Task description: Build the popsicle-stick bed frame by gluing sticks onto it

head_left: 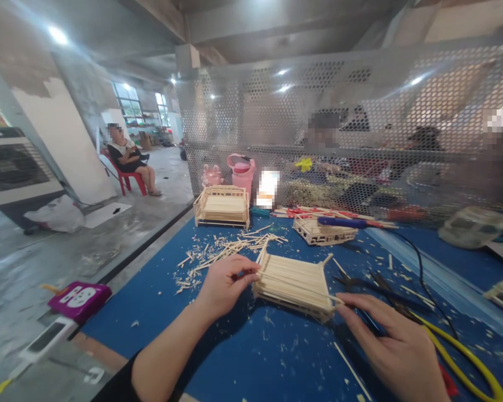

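A small tray-like frame built of thin wooden sticks (295, 283) lies on the blue table mat (251, 352) in front of me. My left hand (226, 285) is closed in a pinch on its left edge, fingers against the stick ends. My right hand (396, 346) rests flat on the mat with fingers stretched out, the fingertips touching the frame's right corner. Under that hand lie yellow-handled cutters (465, 357).
Loose sticks and offcuts (226, 251) litter the mat behind the frame. Two more stick frames stand further back (222, 207) (323, 230), with a blue pen-like tool (341, 222). A perforated metal screen (360, 123) closes the table's far side; people sit behind it. A purple box (79, 300) lies at left.
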`<state>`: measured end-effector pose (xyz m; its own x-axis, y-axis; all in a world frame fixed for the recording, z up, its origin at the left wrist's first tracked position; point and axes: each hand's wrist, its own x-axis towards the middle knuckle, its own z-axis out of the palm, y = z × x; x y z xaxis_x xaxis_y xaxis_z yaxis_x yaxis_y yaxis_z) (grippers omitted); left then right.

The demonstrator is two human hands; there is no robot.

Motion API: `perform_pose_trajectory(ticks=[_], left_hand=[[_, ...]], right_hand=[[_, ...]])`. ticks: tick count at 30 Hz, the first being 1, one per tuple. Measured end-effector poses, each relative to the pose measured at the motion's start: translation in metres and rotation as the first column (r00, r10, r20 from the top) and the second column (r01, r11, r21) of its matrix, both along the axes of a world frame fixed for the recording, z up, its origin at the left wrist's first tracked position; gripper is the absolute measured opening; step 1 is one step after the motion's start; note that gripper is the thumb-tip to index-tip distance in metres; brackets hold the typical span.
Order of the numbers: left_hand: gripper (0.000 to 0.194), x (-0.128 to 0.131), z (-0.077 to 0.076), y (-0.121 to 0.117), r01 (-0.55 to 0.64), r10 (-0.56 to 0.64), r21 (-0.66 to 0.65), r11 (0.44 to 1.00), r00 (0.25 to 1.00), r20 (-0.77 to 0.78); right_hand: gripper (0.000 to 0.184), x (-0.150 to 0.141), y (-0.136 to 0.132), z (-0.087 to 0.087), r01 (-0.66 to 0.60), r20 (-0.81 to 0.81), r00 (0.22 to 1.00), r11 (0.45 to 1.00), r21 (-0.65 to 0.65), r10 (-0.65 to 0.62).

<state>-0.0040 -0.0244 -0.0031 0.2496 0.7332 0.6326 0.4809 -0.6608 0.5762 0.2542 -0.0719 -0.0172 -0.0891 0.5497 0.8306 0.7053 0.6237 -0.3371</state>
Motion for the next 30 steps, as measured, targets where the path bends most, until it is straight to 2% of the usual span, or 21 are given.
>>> perform_pose_trajectory(ticks=[9,13,17,30], left_hand=[[0.011,0.0005,-0.0011,-0.0003,-0.028,0.029,-0.063,0.998,0.999,0.024],[0.009,-0.0002,0.0008,0.0,-0.005,0.004,0.021,1.0,1.0,0.011],[0.009,-0.0007,0.0022,0.0011,-0.028,0.028,0.085,0.996,1.0,-0.001],[0.01,-0.0012,0.0038,0.0024,-0.043,0.045,0.117,0.992,0.999,-0.014]], right_hand=[[0.012,0.0004,-0.0006,-0.0015,0.002,0.0,1.0,1.0,-0.031,-0.001],[0.012,0.0008,0.0003,-0.001,0.008,0.011,1.0,1.0,-0.01,-0.008],[0.012,0.0009,-0.0001,0.0007,0.009,-0.002,1.0,1.0,-0.014,-0.009],[0.01,-0.0019,0.0017,-0.0034,-0.061,-0.139,0.989,0.994,-0.091,0.048]])
